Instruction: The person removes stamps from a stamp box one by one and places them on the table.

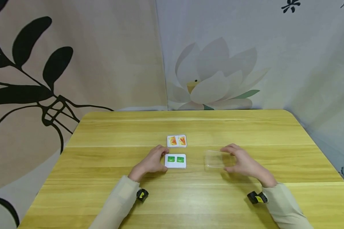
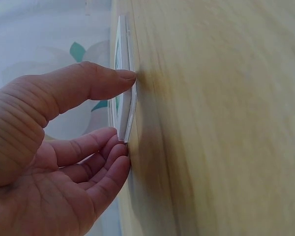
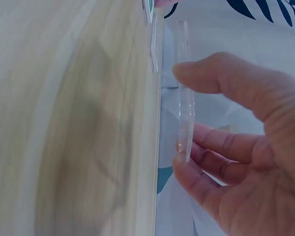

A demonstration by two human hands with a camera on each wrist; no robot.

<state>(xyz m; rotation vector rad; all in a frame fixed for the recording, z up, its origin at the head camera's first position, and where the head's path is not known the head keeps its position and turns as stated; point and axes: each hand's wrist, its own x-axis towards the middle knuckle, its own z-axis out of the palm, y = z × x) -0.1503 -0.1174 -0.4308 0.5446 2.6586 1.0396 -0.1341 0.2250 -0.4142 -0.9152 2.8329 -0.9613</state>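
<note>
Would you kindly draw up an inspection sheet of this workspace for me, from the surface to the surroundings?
Surface: wood-grain table, rounded far corners.
Job's things: white piece with two green pictures; piece with two orange pictures, lying beyond it; clear flat piece, to the right, raised off the table.
Clutter: nothing seen.
Hands: left hand grips the left end of the green-pictured piece; right hand holds the right end of the clear one between thumb and fingers.
Cables: nothing seen.
Surroundings: pale hanging cloth behind, printed with a flower and dark leaves.
</note>
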